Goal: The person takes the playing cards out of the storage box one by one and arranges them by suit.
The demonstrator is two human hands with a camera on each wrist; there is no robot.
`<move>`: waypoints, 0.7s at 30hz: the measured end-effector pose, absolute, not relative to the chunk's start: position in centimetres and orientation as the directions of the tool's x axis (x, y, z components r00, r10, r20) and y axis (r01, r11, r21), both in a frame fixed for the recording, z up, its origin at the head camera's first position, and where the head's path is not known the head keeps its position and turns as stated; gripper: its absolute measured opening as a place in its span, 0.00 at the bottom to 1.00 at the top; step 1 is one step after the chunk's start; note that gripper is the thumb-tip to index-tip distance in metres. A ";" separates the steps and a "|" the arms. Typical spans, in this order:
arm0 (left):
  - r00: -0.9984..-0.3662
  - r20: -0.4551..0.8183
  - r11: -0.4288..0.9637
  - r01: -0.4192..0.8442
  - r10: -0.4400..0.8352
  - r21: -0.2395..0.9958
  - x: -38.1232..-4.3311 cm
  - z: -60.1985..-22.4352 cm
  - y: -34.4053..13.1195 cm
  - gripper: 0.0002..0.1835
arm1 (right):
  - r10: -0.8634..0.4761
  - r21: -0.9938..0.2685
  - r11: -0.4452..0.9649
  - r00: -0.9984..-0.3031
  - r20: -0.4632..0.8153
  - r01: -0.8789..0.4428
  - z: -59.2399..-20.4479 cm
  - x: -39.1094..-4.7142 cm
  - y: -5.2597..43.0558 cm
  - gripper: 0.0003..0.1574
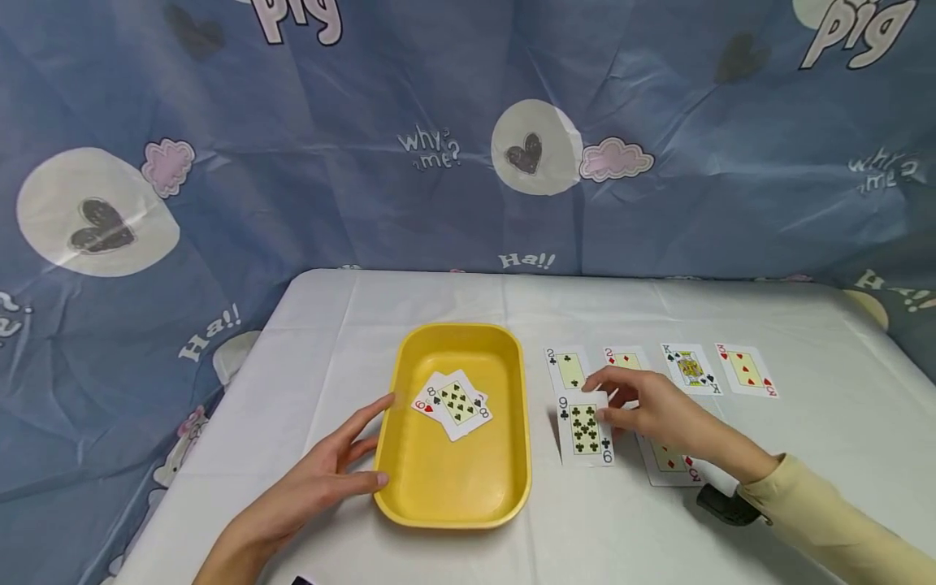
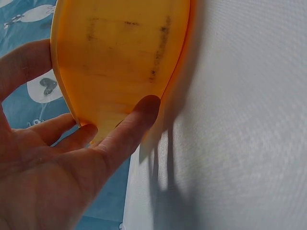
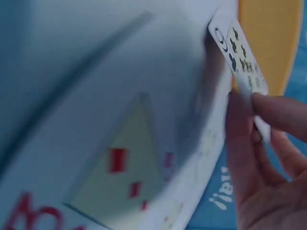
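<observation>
My right hand [image 1: 651, 410] pinches a nine of clubs [image 1: 585, 428] by its upper right edge, between thumb and fingers. The card stands tilted over the white table, just right of the yellow tray [image 1: 521, 455]. My left hand [image 1: 314, 483] rests against the tray's left side, its fingers spread and fairly straight. From the left wrist view, the thumb and fingertips touch the tray's outer wall [image 2: 120, 48]. Inside the tray lies an eight of spades [image 1: 457, 406] on top of a red-heart card [image 1: 424, 404], partly covered.
Behind the held card lie a two of clubs [image 1: 566, 366], a two of diamonds [image 1: 626, 357], a king [image 1: 690, 368] and a red-pip card [image 1: 746, 370] in a row. A diamond card [image 1: 671, 461] lies partly under my right arm. A dark object [image 1: 727, 505] is at that wrist.
</observation>
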State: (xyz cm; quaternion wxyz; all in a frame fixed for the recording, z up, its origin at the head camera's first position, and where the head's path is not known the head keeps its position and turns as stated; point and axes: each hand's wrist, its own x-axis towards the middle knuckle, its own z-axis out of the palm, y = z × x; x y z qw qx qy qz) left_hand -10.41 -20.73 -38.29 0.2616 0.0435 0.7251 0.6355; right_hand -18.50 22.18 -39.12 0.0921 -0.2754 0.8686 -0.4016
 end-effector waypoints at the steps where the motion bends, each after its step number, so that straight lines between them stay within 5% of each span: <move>1: -0.859 -0.326 0.190 -0.271 0.394 0.944 -10.4 -38.3 -20.7 0.45 | -0.553 -0.716 0.554 -0.831 0.065 -0.425 -39.4 -18.4 22.2 0.18; 13: -0.863 -0.349 0.193 -0.297 0.364 0.935 -10.6 -38.4 -20.6 0.44 | -0.547 -0.562 0.684 -0.837 0.028 -0.466 -40.1 -18.2 22.2 0.18; 21: -0.858 -0.345 0.191 -0.292 0.381 0.937 -10.6 -38.4 -20.7 0.44 | -0.538 -0.665 0.469 -0.785 0.306 -0.581 -37.9 -19.0 19.7 0.15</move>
